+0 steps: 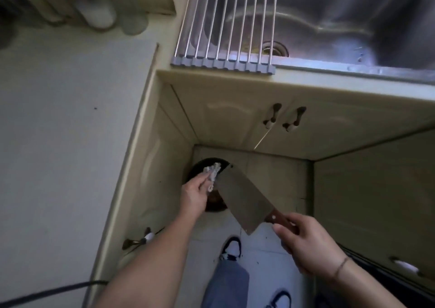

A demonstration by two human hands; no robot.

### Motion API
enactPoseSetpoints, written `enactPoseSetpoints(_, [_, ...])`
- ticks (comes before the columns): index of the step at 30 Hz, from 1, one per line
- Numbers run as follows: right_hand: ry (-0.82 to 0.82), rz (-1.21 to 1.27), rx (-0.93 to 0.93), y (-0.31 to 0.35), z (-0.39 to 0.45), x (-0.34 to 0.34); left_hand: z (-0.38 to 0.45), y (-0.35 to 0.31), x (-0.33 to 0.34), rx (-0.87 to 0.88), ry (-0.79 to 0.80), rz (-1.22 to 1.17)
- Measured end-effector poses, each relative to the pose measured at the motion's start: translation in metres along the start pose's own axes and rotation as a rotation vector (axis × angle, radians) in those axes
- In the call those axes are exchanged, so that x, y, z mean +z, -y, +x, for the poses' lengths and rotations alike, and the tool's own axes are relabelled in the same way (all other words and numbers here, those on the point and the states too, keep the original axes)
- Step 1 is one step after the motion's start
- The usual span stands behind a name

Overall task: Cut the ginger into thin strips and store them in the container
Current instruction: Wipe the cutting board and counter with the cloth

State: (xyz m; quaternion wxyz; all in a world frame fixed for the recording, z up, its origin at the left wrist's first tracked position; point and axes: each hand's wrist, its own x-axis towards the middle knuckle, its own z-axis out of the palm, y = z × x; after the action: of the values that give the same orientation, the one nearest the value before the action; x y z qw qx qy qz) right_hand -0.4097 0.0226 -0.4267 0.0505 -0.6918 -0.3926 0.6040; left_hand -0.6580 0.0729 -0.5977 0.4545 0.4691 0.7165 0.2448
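My right hand (308, 244) grips the wooden handle of a cleaver (242, 199), whose broad blade slants up and left over a dark round bin (200, 166) on the floor in the cabinet corner. My left hand (194, 196) pinches a crumpled grey-white cloth or paper wad (213, 173) against the blade's far end, above the bin. Brownish scraps lie inside the bin. No ginger or storage container is in view.
A pale countertop (70, 119) fills the left side, with blurred jars at its back. A steel sink (341, 20) with a roll-up drying rack (223, 25) lies at the top right. Cream cabinet doors (235, 119) surround the floor corner. My legs and shoes (231, 248) stand below.
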Motion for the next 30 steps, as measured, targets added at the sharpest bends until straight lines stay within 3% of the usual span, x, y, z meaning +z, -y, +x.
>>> enactPoseSetpoints(3, [-0.060, 0.052, 0.028, -0.002, 0.007, -0.002, 0.013, 0.004, 0.000, -0.431, -0.135, -0.347])
enactPoseSetpoints(6, [-0.047, 0.276, 0.079, -0.001, 0.025, 0.010, -0.011, -0.018, 0.006, -0.799, -0.007, -0.900])
enactPoseSetpoints(11, [0.066, 0.353, 0.067, 0.004, 0.058, 0.044, -0.058, -0.039, 0.032, -0.920, 0.265, -1.239])
enactPoseSetpoints(15, [0.077, 0.262, 0.068, 0.006, 0.066, 0.056, -0.061, -0.031, 0.034, -0.947, 0.149, -1.432])
enactPoseSetpoints(21, [0.096, 0.234, 0.153, -0.010, 0.064, 0.030, -0.039, -0.017, 0.003, -0.897, -0.091, -1.479])
enactPoseSetpoints(24, [0.040, 0.062, 0.134, -0.026, 0.057, 0.013, -0.007, -0.013, -0.019, -0.845, -0.242, -1.584])
enactPoseSetpoints(27, [-0.116, -0.284, -0.046, -0.032, 0.053, 0.014, 0.018, -0.006, -0.029, -0.810, -0.249, -1.291])
enactPoseSetpoints(30, [-0.224, -0.775, -0.178, -0.008, 0.060, 0.030, 0.019, -0.010, -0.024, -0.655, -0.200, -0.907])
